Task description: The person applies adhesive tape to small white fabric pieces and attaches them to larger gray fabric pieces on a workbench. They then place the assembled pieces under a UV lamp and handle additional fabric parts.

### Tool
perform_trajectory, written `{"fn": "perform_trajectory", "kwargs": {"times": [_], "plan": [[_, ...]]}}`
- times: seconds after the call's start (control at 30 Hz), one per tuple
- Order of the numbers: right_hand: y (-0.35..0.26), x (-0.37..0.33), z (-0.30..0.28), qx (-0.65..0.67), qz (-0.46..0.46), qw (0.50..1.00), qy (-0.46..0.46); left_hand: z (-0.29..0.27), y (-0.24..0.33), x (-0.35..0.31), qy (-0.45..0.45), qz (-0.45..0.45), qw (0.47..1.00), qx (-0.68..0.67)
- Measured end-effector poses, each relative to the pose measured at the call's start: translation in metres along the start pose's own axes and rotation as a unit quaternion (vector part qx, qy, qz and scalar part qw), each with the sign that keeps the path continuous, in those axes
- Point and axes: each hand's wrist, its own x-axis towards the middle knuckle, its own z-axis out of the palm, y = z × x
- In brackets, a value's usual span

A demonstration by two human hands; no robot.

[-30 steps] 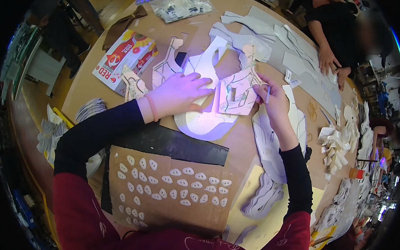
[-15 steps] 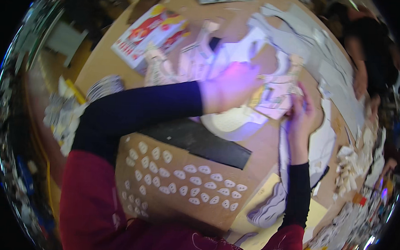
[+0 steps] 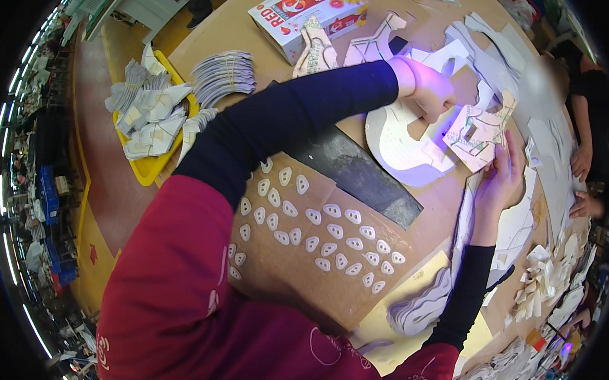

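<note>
My right hand [image 3: 498, 179] grips the lower right edge of a pale cardboard pattern template [image 3: 471, 136], which has cut slots and dark lines drawn on it. It is tilted above the table. My left hand [image 3: 428, 93] is closed, its fingers curled downward just left of the template and apart from it; what they hold, if anything, is hidden. Beneath the left hand lies a white curved sheet piece [image 3: 388, 141], lit by violet light. Two more cardboard templates lie behind my left forearm: a narrow one [image 3: 315, 51] and a branched one [image 3: 373, 45].
A dark strip [image 3: 359, 175] lies beside a brown board with rows of small white pieces [image 3: 329, 249]. Stacked grey-edged pieces [image 3: 418, 304] sit on yellow sheets. Left are a filled yellow tray [image 3: 144, 173] and a fanned stack [image 3: 222, 74]. A printed box [image 3: 274, 26] stands behind. Another person's hands [image 3: 581, 161] are at right.
The view has swung, so the table appears farther right and the yellow tray shows fully. My left hand has drawn away from the template's left edge. My right hand still holds the template.
</note>
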Motion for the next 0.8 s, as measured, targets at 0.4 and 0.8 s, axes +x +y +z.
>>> {"fn": "perform_trajectory", "kwargs": {"times": [0.4, 0.8], "plan": [[-0.003, -0.005, 0.001, -0.005, 0.018, 1.000, 0.015, 0.034, 0.069, -0.184, -0.020, 0.033, 0.996, -0.078], [0.012, 0.001, -0.006, 0.081, 0.003, 0.996, -0.036, 0.052, 0.093, -0.213, -0.056, -0.123, 0.971, -0.196]]}}
